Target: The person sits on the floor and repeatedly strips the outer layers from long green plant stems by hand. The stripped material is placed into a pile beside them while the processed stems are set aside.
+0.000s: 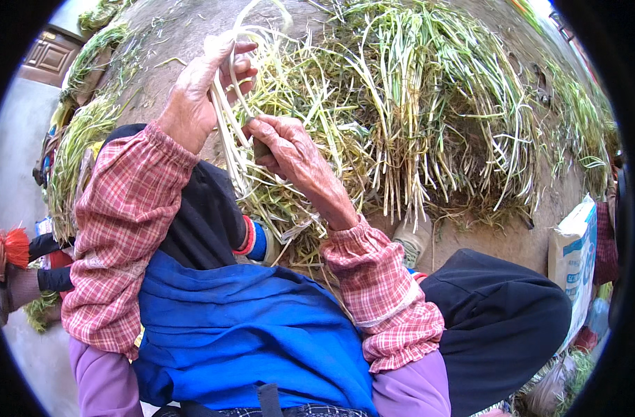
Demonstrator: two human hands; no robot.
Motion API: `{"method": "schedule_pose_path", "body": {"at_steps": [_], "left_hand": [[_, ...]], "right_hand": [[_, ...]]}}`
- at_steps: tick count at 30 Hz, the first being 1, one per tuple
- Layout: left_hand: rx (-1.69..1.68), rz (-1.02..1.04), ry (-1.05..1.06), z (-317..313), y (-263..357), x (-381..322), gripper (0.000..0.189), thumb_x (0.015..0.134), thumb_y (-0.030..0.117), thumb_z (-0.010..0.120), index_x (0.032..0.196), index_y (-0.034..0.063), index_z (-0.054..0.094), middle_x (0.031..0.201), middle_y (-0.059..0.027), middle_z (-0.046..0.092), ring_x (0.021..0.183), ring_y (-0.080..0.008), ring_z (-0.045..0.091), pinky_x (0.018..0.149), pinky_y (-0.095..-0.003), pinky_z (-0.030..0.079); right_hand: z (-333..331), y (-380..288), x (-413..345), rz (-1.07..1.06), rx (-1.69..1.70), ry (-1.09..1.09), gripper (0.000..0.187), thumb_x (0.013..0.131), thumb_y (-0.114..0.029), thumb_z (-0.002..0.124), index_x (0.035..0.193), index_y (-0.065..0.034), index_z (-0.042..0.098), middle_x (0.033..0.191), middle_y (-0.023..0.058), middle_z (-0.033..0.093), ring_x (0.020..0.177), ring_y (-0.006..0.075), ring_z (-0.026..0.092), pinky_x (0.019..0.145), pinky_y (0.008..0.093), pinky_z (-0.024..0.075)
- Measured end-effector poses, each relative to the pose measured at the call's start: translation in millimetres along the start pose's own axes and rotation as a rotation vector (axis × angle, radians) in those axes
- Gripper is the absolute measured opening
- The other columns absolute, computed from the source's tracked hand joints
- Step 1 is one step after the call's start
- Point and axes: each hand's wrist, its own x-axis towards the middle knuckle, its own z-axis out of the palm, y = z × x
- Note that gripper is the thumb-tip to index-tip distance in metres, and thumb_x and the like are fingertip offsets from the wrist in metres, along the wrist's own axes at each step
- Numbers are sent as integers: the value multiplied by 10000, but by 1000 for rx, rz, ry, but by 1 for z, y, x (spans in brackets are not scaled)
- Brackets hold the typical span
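Several long, pale, leek-like stalks [225, 122] hang from my left hand [195, 86], which is raised at the upper left with its fingers curled around them. One stalk loops up past the fingertips. Just below and to the right, my right hand [296, 151] pinches the lower part of a stalk between thumb and fingers. Something dark shows under those fingers, too hidden to name. Beneath both hands lies a loose heap of yellow-green leaves and stalks [317, 99]. Checked pink sleeve covers wrap both forearms.
A large bundle of green stalks [406, 104] lies on the earthen ground ahead. More bundles [85, 125] line the wall at left. Another person's arm [23, 286] shows at the left rim. A white and blue package [573, 260] stands beside my right knee [500, 313].
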Motion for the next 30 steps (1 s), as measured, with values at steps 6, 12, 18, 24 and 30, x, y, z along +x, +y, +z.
{"method": "schedule_pose_path", "body": {"at_steps": [6, 12, 18, 24, 30], "left_hand": [[-323, 22, -96, 14, 5, -7, 187, 953, 165, 468, 1003, -15, 459, 708, -12, 373, 635, -98, 395, 446, -184, 369], [-504, -7, -186, -1, 16, -9, 162, 977, 138, 391, 883, 11, 425, 656, -2, 337, 527, -75, 328, 360, -188, 257], [-512, -35, -280, -5, 16, -5, 192, 979, 139, 385, 823, 29, 406, 619, 10, 312, 485, -63, 301, 350, -189, 238], [-345, -7, -110, 11, 18, -10, 172, 969, 135, 417, 858, 3, 424, 574, 22, 286, 441, -55, 283, 324, -184, 218], [-337, -76, -200, 16, 17, -9, 149, 970, 122, 405, 926, -15, 443, 606, 22, 301, 454, -49, 298, 328, -179, 230]], "right_hand": [[-99, 79, -11, -116, -1070, 659, 206, 861, -335, 571, 882, -144, 644, 786, 34, 615, 646, 154, 585, 596, 338, 479], [-172, 134, -42, -96, -1411, 882, 157, 780, -192, 606, 914, -119, 573, 870, 101, 575, 690, 313, 603, 585, 440, 467], [-184, 151, -39, -74, -1464, 825, 150, 758, -184, 623, 876, -126, 551, 851, 91, 535, 648, 308, 585, 572, 439, 441], [-178, 129, -37, 51, -1274, 825, 55, 729, -149, 612, 730, -94, 612, 826, 85, 540, 728, 278, 581, 613, 428, 441], [-156, 128, -34, 129, -1293, 849, 111, 743, -147, 607, 833, -81, 613, 933, 82, 558, 889, 261, 580, 691, 409, 492]]}}
